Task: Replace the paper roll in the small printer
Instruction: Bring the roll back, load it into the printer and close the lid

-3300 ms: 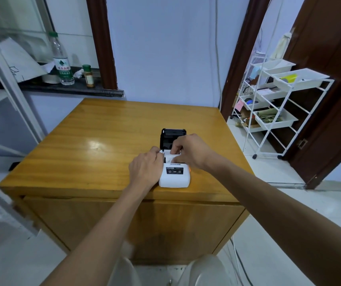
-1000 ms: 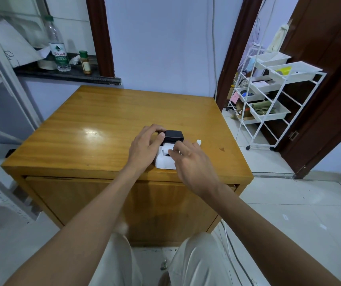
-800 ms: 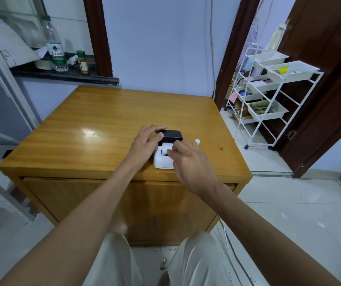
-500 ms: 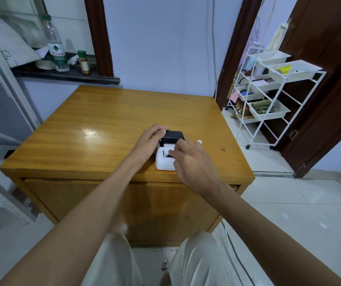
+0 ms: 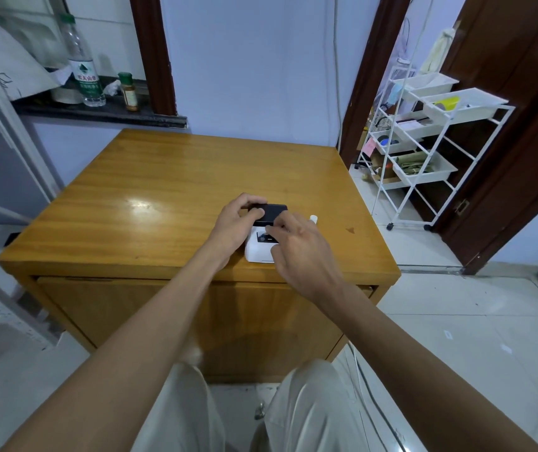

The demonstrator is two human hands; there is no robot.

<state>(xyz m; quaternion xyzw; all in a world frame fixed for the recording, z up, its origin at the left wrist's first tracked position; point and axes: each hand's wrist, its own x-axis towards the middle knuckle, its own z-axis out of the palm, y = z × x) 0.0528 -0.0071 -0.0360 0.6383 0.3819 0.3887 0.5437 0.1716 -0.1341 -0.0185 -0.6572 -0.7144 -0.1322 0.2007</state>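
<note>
At the bottom of the frame, pale trousers [image 5: 179, 415] are seen between two bare forearms that reach up toward the centre. The right hand [image 5: 300, 252] is held over the near right part of the small printer [image 5: 259, 247], its fingers slightly spread and curved, the fingertips [image 5: 272, 227] lying at the printer's top face; whether they press on it cannot be told. The left hand [image 5: 233, 225] is laid against the printer's left side, with its fingers closed on the left edge of the black lid [image 5: 272, 212]. The white printer is set near the front edge of the wooden table [image 5: 163, 197], just right of centre. A small white object [image 5: 313, 218] is seen just beyond the right hand; what it is cannot be told. Farther off, a water bottle [image 5: 82, 65] and a small jar [image 5: 128, 91] stand on a dark ledge [image 5: 98, 112] at the upper left, and a white wire rack [image 5: 424, 148] is placed at the right.
</note>
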